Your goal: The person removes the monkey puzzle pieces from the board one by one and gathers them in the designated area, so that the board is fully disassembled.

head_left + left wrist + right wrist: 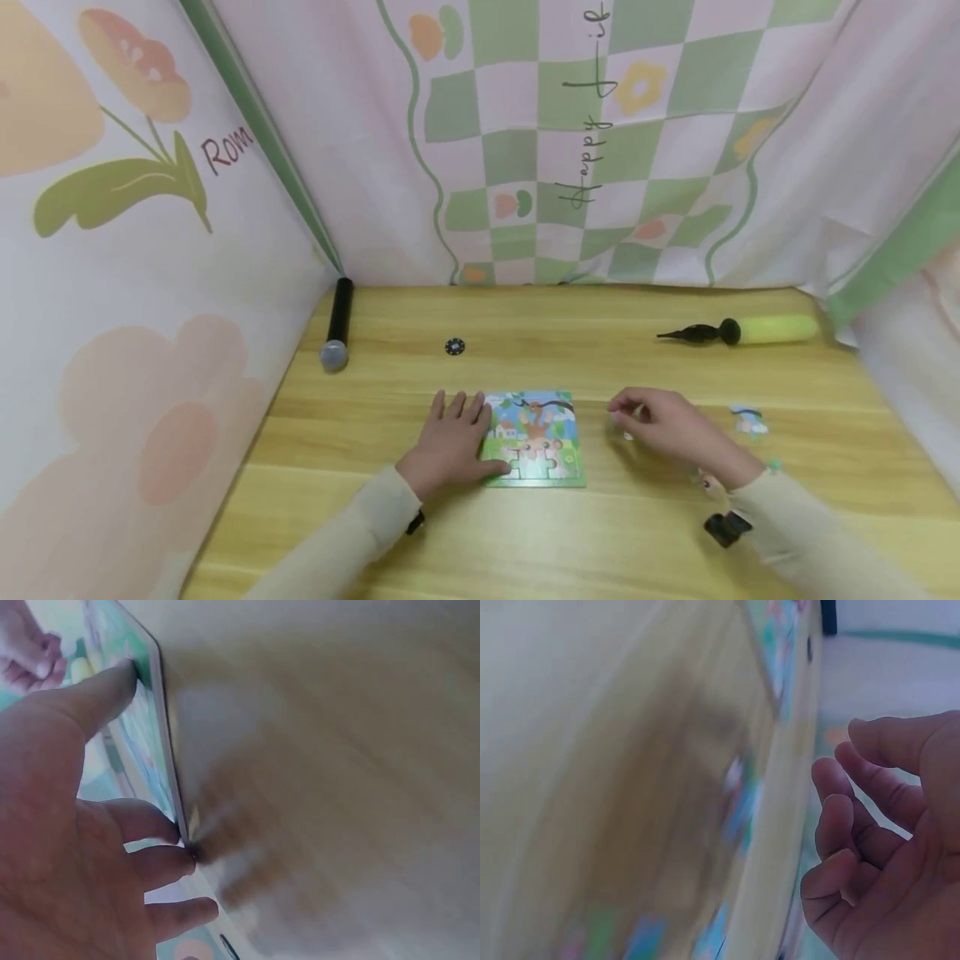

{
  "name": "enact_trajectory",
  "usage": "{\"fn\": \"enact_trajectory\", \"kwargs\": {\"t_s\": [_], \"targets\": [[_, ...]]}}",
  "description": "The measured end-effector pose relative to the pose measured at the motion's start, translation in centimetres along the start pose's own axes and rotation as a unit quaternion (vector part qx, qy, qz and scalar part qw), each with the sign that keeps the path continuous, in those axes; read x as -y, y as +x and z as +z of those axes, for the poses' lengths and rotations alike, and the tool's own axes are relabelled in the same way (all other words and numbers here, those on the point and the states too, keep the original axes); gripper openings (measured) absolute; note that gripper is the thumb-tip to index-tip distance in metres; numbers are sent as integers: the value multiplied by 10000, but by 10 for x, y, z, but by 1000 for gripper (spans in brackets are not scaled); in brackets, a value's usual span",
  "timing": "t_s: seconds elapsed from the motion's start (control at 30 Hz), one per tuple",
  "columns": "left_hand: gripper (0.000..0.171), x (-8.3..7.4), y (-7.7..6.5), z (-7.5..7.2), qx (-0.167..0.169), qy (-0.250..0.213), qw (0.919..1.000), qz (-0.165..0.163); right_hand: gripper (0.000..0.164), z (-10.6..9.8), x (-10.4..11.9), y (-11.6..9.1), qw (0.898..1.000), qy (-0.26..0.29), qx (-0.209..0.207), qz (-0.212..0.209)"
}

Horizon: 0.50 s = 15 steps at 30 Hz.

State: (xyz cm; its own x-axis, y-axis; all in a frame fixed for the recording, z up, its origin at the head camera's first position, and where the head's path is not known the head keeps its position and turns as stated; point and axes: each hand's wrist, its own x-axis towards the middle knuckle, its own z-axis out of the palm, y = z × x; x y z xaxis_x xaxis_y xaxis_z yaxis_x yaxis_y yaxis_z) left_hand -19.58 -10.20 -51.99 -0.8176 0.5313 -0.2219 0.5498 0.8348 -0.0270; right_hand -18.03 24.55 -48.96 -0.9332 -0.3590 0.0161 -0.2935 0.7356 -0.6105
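Note:
A square jigsaw puzzle (536, 408) with a cartoon animal and a small house lies flat on the wooden table, several pieces fitted in it. My left hand (450, 446) rests at its left side, fingers spread. In the left wrist view the thumb (112, 690) lies on the puzzle's face and the fingertips meet its edge. To the right, my right hand (671, 425) hovers with loosely bent fingers over a loose jigsaw piece (628, 435). Below that hand, a blurred piece (742, 799) lies on the table in the right wrist view. A gap shows between thumb and fingers.
More loose pieces lie farther right, one piece (748, 419) beyond the wrist and another piece (714, 490) beside the sleeve. At the back are a microphone (340, 321), a black poker chip (455, 346) and a yellow hand pump (772, 330). Printed curtains (517, 233) border the table.

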Motion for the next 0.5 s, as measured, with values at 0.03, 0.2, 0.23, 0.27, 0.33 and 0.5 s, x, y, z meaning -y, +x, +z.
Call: {"fn": "enact_trajectory", "kwargs": {"t_s": [0.03,0.2,0.23,0.27,0.33,0.5], "targets": [[103,1,0,0,26,22,10000,12,17,4,7,8,9999,37,69,-89],[105,7,2,1,43,67,10000,26,22,29,40,47,9959,91,530,-726],[106,7,2,0,18,79,10000,29,24,36,44,54,9944,57,640,-841],[106,8,3,0,-1,95,9999,34,27,42,49,59,9924,44,758,-964],[107,8,4,0,-62,121,9999,56,29,54,56,66,9888,-38,944,-1159],[108,7,2,3,-17,20,10000,80,30,80,66,70,9849,-168,1120,-1310]]}}
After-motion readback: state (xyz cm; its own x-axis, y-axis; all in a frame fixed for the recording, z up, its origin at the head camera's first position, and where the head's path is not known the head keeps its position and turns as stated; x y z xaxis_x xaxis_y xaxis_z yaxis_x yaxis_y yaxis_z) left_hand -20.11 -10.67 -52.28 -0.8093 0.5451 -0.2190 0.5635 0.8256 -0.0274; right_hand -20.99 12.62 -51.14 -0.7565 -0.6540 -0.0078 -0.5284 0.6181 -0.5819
